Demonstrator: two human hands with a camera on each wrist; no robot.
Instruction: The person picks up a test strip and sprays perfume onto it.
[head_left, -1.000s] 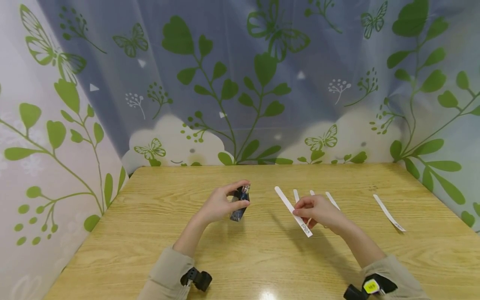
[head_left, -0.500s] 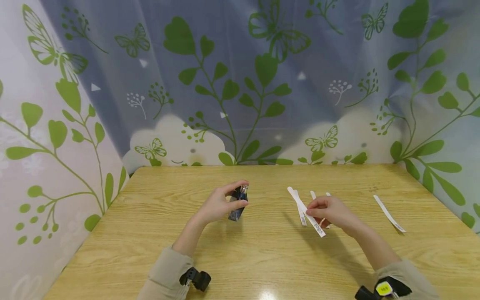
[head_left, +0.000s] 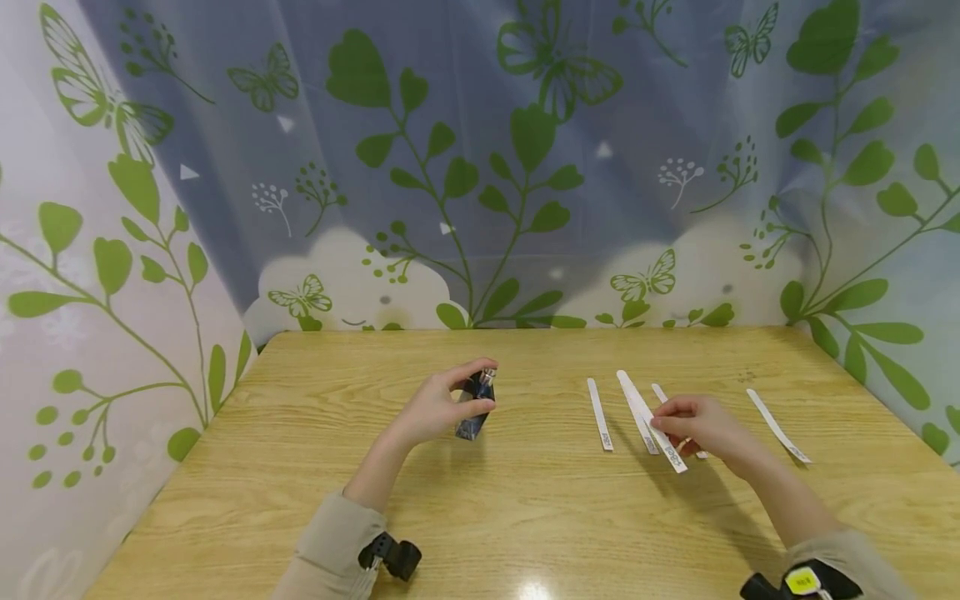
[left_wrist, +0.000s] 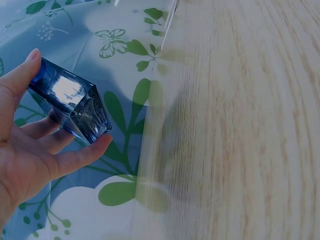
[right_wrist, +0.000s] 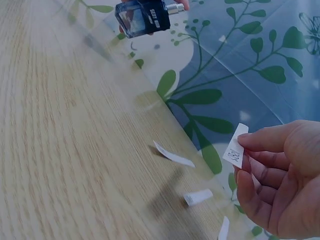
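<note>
My left hand grips a dark blue glass perfume bottle above the table, its metal spray neck uncapped and tilted up. In the left wrist view, thumb and fingers span the bottle. My right hand pinches a white perfume test strip with handwriting near its lower end. The strip hangs above the table and slants over a second strip lying there. In the right wrist view, thumb and forefinger hold the strip; the remaining fingers curl beneath.
More written-on strips lie on the wooden table: one strip left of my right hand, another strip partly behind it, and a curved strip farther right. A leaf-patterned curtain stands along the table's back edge.
My right hand has moved right with its strip, passing over the strips on the table and uncovering the leftmost one. The left hand and bottle stay almost still.
</note>
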